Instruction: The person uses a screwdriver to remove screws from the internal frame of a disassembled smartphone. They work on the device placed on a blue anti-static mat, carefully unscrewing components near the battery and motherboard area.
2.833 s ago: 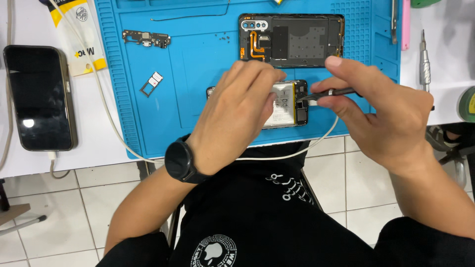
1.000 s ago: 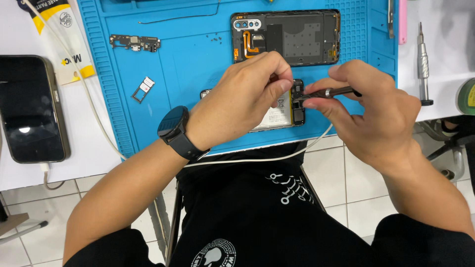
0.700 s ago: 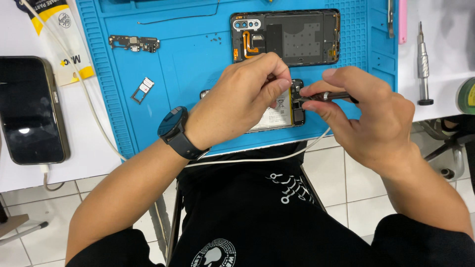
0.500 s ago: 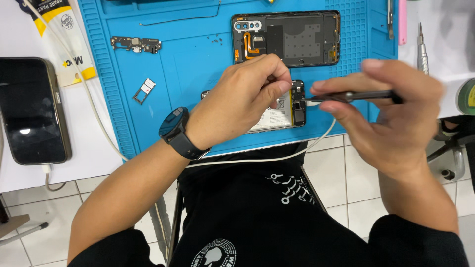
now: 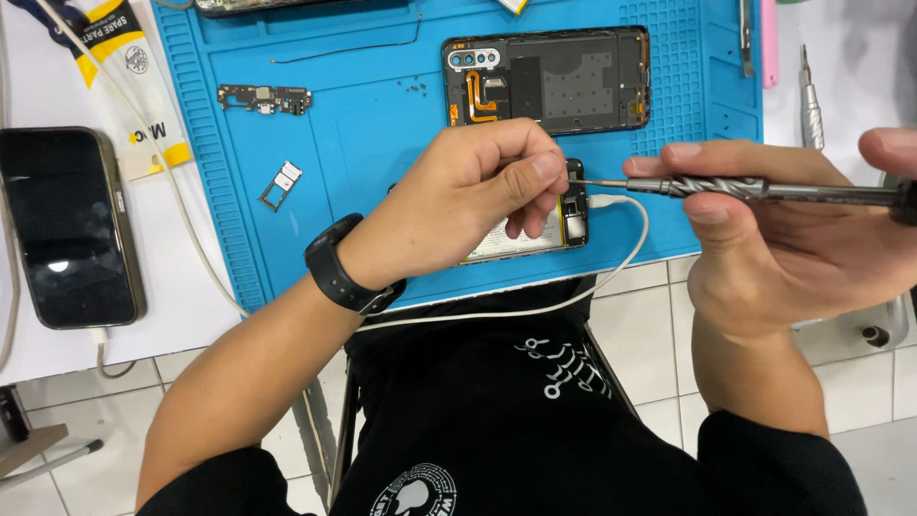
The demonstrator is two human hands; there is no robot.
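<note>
My left hand (image 5: pixel 468 196), with a black watch on the wrist, rests on an opened phone body (image 5: pixel 540 229) at the near edge of the blue repair mat (image 5: pixel 382 124); its fingertips pinch at the phone's right end. My right hand (image 5: pixel 783 239) grips a grey precision screwdriver (image 5: pixel 764 189) held level, with the thin tip touching my left fingertips above the phone. A white cable (image 5: pixel 611 248) plugs into the phone's right end.
A black phone back frame (image 5: pixel 549 81) lies farther up the mat. A small circuit board (image 5: pixel 263 97) and a card tray (image 5: pixel 280 183) sit at the mat's left. A dark phone (image 5: pixel 67 225) charges on the white table at left. Another screwdriver (image 5: pixel 810 91) lies right.
My right hand has lifted away to the right and turned the screwdriver level, with the tip now at my left fingertips. My left hand stays on the phone.
</note>
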